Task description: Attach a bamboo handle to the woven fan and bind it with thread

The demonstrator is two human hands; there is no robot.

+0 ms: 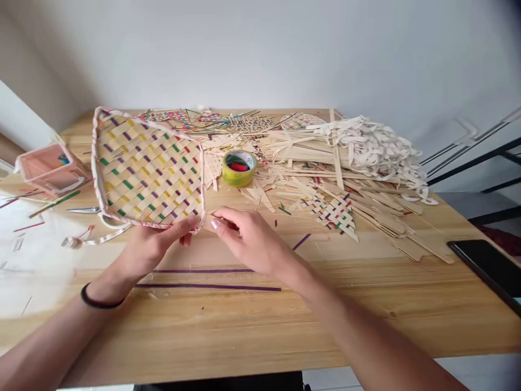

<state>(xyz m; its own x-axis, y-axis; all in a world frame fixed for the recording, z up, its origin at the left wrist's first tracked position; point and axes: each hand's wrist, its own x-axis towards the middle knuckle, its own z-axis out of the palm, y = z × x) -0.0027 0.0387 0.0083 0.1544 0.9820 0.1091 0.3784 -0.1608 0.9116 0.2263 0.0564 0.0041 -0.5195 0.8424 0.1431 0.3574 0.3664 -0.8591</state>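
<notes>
Purple straight strips point(220, 287) lie nearest; the person's left hand point(151, 252) pinches a multicoloured, white-edged woven panel point(152, 171) above the pale wooden table point(244, 336); the right hand point(249, 239) pinches its flat tan stem point(210, 220); that corner points near-right, long axis running far-left.

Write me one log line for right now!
Left hand: holds white-rimmed, multicoloured woven panel | right hand: grips pale wooden piece at panel's corner | beyond: round yellow tape roll

Bare hands point(254, 239) and forearms point(350, 315), a thin black band point(87, 299) round the left wrist point(108, 285), a pale right thumbnail point(215, 224)
</notes>
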